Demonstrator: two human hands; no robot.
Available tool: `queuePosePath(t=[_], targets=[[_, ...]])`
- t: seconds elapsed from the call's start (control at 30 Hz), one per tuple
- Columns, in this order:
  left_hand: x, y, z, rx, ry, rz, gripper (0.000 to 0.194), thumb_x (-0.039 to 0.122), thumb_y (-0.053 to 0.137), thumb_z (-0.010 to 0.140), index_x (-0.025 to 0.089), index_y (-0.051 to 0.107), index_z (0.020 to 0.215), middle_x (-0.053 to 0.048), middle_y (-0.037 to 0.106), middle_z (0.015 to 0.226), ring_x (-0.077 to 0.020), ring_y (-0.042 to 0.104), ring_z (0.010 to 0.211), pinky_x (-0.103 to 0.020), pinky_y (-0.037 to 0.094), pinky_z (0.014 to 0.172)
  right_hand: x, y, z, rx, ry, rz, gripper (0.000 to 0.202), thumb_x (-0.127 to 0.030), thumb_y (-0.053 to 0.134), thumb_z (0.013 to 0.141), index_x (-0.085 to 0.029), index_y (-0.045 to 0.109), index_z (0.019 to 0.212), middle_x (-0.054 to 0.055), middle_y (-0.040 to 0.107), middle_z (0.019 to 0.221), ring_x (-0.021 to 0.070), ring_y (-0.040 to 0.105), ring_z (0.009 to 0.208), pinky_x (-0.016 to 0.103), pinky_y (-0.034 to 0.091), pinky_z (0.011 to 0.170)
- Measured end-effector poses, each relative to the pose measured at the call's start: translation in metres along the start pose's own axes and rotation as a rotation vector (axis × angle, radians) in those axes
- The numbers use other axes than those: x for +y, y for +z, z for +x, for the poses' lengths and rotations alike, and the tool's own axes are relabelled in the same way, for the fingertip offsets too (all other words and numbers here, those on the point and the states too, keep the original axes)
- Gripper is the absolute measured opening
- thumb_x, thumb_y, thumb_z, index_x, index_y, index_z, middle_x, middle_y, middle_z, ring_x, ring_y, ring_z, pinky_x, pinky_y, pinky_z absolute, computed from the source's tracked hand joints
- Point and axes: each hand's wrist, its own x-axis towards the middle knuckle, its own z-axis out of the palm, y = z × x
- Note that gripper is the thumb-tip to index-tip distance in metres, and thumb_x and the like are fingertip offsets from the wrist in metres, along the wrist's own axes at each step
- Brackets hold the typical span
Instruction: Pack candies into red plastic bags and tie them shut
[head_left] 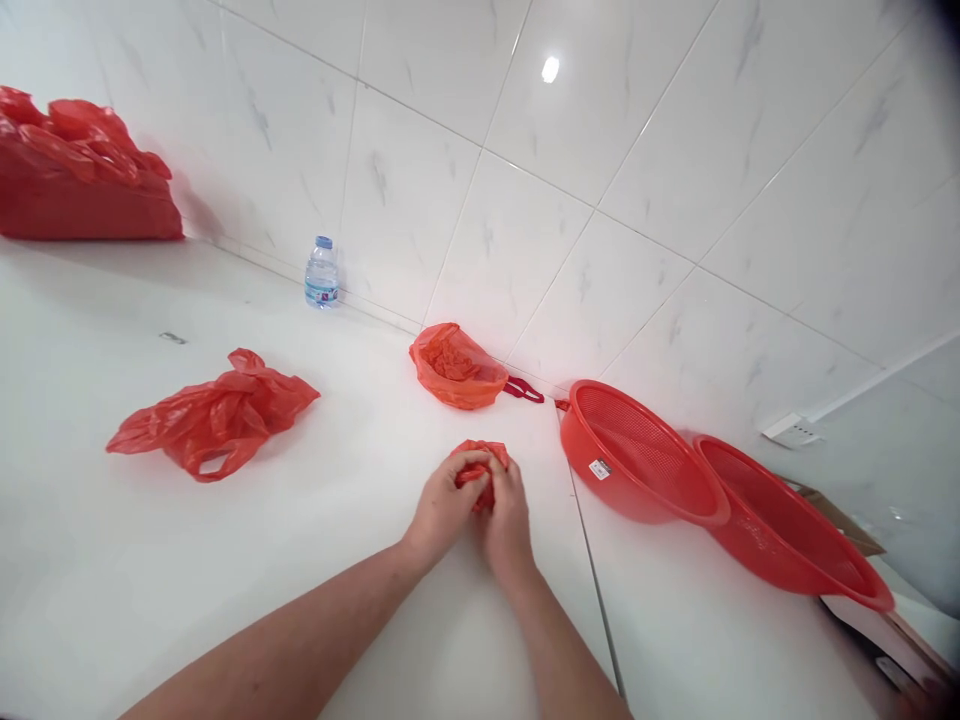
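A small crumpled red plastic bag [487, 450] is bunched up between my two hands, over the white table. My left hand [444, 500] has its fingers curled round the bag's left side. On the other side my right hand [507, 515] is closed on the same bag, its fingertips near those of the left. Just beyond them, by the wall, sits a red bag-lined container [459, 372] with crumpled red plastic inside. A loose red plastic bag [225, 415] lies spread on the table at the left.
A water bottle [322, 275] stands by the tiled wall. At the far left is a large red bag-covered block [90, 190]. Two red mesh baskets, one nearer [637, 455] and one farther [795, 525], lie on the right, near a wall socket [791, 431].
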Motion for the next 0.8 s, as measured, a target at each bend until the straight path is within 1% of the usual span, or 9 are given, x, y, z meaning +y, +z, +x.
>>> queuePosePath(t=[0.1,0.13,0.2,0.27,0.33,0.4,0.5,0.6,0.8], targets=[[-0.005,-0.014,0.014,0.175,-0.093,-0.091,0.030,0.034,0.051,0.081,0.018,0.052,0.107,-0.006,0.063,0.094,-0.0158,0.060,0.077,-0.032,0.050,0.071,-0.005,0.008,-0.008,-0.123,-0.217,-0.071,0.067,-0.016,0.045,0.078,-0.030,0.028,0.142,0.003,0.032,0.145,0.0233,0.035,0.131,0.042,0.040,0.102],[-0.006,-0.019,0.018,0.187,-0.120,-0.125,0.031,0.035,0.051,0.081,0.017,0.050,0.107,-0.005,0.062,0.090,-0.0149,0.060,0.073,-0.031,0.050,0.068,-0.003,0.009,-0.008,-0.138,-0.265,-0.121,0.065,-0.014,0.044,0.080,-0.029,0.030,0.141,0.004,0.031,0.146,0.0233,0.035,0.131,0.042,0.040,0.102],[-0.009,-0.026,0.026,0.132,-0.151,-0.151,0.031,0.037,0.051,0.081,0.016,0.049,0.104,-0.004,0.061,0.084,-0.0140,0.058,0.068,-0.031,0.049,0.066,0.006,0.007,0.000,-0.128,-0.297,-0.251,0.052,-0.015,0.042,0.083,-0.028,0.045,0.133,0.005,0.036,0.143,0.0241,0.042,0.125,0.042,0.040,0.101],[-0.011,-0.027,0.028,0.037,-0.149,-0.074,0.032,0.039,0.052,0.080,0.017,0.052,0.103,-0.004,0.061,0.088,-0.0149,0.059,0.072,-0.031,0.049,0.069,0.021,0.002,0.017,-0.075,-0.252,-0.381,0.042,-0.020,0.041,0.085,-0.028,0.055,0.123,0.005,0.043,0.138,0.0251,0.047,0.119,0.043,0.040,0.100],[-0.013,-0.024,0.027,-0.009,-0.098,0.085,0.032,0.037,0.053,0.078,0.019,0.055,0.105,-0.006,0.060,0.104,-0.0166,0.059,0.081,-0.031,0.048,0.073,0.040,-0.004,0.041,0.001,-0.173,-0.467,0.041,-0.024,0.041,0.085,-0.026,0.055,0.122,0.007,0.045,0.136,0.0281,0.045,0.120,0.046,0.036,0.101],[-0.015,-0.020,0.025,-0.039,-0.019,0.239,0.030,0.034,0.053,0.076,0.022,0.059,0.103,-0.006,0.057,0.114,-0.0176,0.059,0.087,-0.030,0.048,0.074,0.059,-0.012,0.068,0.116,-0.085,-0.530,0.045,-0.026,0.041,0.083,-0.019,0.052,0.126,0.012,0.041,0.138,0.0328,0.037,0.125,0.050,0.030,0.102],[-0.019,-0.016,0.022,-0.125,0.044,0.380,0.023,0.031,0.050,0.076,0.025,0.064,0.093,-0.003,0.062,0.101,-0.0179,0.059,0.082,-0.028,0.047,0.066,0.086,-0.020,0.110,0.285,0.071,-0.633,0.055,-0.027,0.046,0.079,-0.006,0.046,0.130,0.022,0.034,0.140,0.0386,0.032,0.128,0.051,0.027,0.103],[-0.020,-0.016,0.023,-0.155,0.034,0.438,0.021,0.030,0.048,0.077,0.025,0.065,0.088,-0.002,0.064,0.085,-0.0169,0.058,0.071,-0.026,0.043,0.058,0.107,-0.023,0.149,0.379,0.174,-0.675,0.064,-0.028,0.047,0.076,0.005,0.039,0.132,0.030,0.025,0.141,0.0427,0.031,0.127,0.051,0.026,0.102],[-0.017,-0.015,0.024,-0.200,0.012,0.553,0.021,0.027,0.044,0.078,0.026,0.063,0.088,0.000,0.065,0.084,-0.0153,0.055,0.068,-0.025,0.041,0.058,0.139,-0.031,0.213,0.513,0.288,-0.628,0.063,-0.026,0.041,0.081,0.006,0.033,0.134,0.031,0.022,0.142,0.0425,0.028,0.128,0.052,0.022,0.103]])
